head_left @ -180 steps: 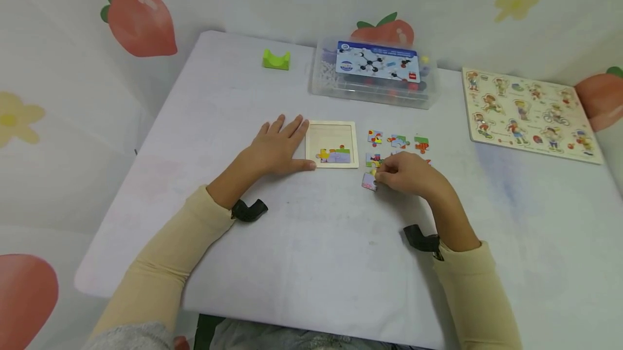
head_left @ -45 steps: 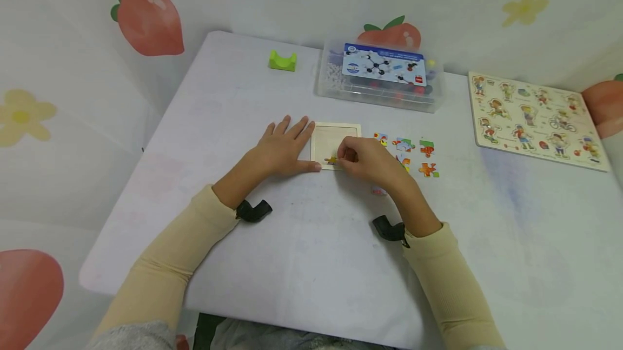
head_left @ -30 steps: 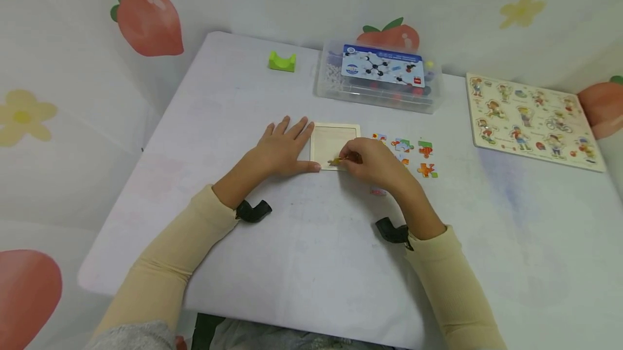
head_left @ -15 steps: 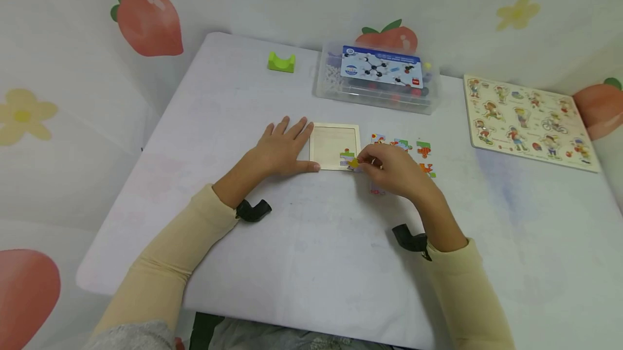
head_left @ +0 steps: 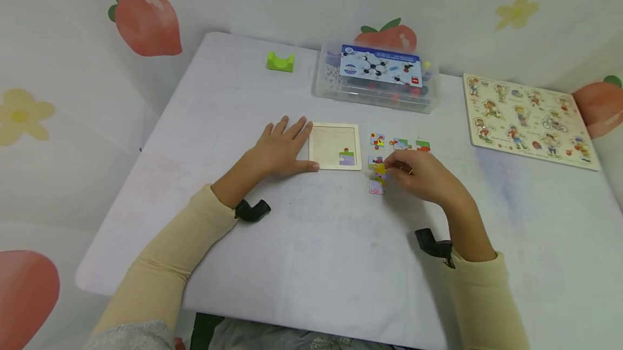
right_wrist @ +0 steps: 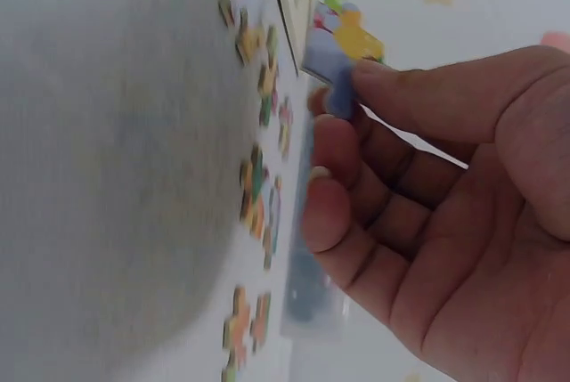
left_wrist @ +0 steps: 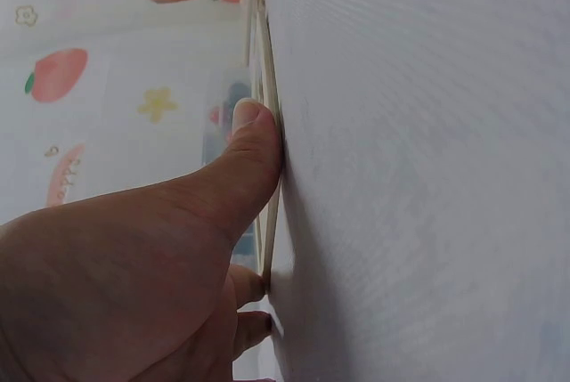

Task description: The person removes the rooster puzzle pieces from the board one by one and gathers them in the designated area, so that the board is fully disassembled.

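Observation:
My right hand point(head_left: 421, 174) pinches a yellow and lilac jigsaw piece point(right_wrist: 343, 44) between thumb and fingers, lifted above the loose pieces. To its left lies a small square wooden puzzle tray point(head_left: 323, 139). One green and lilac jigsaw piece point(head_left: 346, 158) sits in the tray's lower right part. My left hand point(head_left: 277, 152) lies with fingers spread and straight, its thumb and fingertips touching the tray's left edge. Several loose jigsaw pieces point(head_left: 377, 140) lie in rows right of the tray; my right hand hides some of them. A pink and lilac piece point(head_left: 376, 187) is lowest.
A clear plastic case point(head_left: 375, 96) with a molecule-picture card stands at the back. Left of it is a bright green plastic block point(head_left: 280, 62). A wooden picture board point(head_left: 532, 120) lies at the right, near the wall cloth.
Six seconds ago joined pieces lay along the tray's bottom; now one remains there. My right hand has lifted the yellow and lilac piece out and carried it right. My left hand stays put.

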The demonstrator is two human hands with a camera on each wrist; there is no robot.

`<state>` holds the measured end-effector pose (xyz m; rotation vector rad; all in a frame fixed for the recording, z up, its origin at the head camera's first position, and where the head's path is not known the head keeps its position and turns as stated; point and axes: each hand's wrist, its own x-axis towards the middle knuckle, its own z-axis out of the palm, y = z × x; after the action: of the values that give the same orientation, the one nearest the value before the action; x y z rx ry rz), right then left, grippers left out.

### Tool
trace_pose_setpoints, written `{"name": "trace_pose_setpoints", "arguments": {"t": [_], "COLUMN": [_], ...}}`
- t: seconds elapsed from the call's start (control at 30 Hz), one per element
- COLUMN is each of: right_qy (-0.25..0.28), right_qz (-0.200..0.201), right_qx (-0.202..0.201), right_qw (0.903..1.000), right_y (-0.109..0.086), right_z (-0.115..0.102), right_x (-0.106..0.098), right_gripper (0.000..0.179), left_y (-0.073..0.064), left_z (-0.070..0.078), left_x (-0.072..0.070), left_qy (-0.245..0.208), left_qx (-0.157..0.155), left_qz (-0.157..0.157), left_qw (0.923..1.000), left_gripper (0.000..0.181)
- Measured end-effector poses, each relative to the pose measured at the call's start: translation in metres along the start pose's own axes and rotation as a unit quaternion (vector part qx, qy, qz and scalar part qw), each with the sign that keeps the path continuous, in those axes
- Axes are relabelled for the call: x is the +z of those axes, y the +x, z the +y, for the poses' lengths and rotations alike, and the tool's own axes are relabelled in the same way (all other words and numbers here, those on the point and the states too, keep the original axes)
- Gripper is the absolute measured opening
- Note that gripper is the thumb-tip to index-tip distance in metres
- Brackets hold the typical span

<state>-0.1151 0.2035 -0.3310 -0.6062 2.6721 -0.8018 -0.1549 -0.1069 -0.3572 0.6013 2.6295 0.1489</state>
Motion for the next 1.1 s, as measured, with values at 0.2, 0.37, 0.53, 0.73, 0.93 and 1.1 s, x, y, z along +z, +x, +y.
{"name": "trace_pose_setpoints", "arguments": {"t": [0.2, 0.37, 0.53, 0.73, 0.93, 1.1], "right_qy": [-0.012, -0.017, -0.013, -0.006, -0.003, -0.014], "right_qz": [-0.033, -0.074, -0.104, -0.106, -0.098, -0.096], "right_qx": [0.010, 0.053, 0.065, 0.064, 0.071, 0.083], "right_qw": [0.9993, 0.9957, 0.9924, 0.9922, 0.9927, 0.9918], "right_y": [-0.005, -0.008, -0.009, -0.009, -0.007, -0.008], "right_z": [0.012, 0.019, 0.025, 0.026, 0.026, 0.027], "right_x": [-0.007, -0.012, -0.015, -0.015, -0.012, -0.012], "right_gripper": [0.010, 0.009, 0.011, 0.008, 0.006, 0.006], "left_y": [0.000, 0.000, 0.000, 0.000, 0.002, 0.002], "left_z": [-0.001, -0.002, -0.002, -0.002, -0.002, -0.002], "left_x": [0.000, 0.001, 0.000, 0.000, 0.001, 0.001], "left_qy": [-0.002, -0.005, -0.007, -0.004, -0.003, -0.004], "left_qx": [-0.001, 0.001, 0.003, 0.003, 0.001, 0.002], "left_qz": [-0.001, 0.001, 0.000, -0.001, -0.001, 0.002], "left_qw": [1.0000, 1.0000, 1.0000, 1.0000, 1.0000, 1.0000], "left_gripper": [0.102, 0.102, 0.102, 0.102, 0.102, 0.102]}}
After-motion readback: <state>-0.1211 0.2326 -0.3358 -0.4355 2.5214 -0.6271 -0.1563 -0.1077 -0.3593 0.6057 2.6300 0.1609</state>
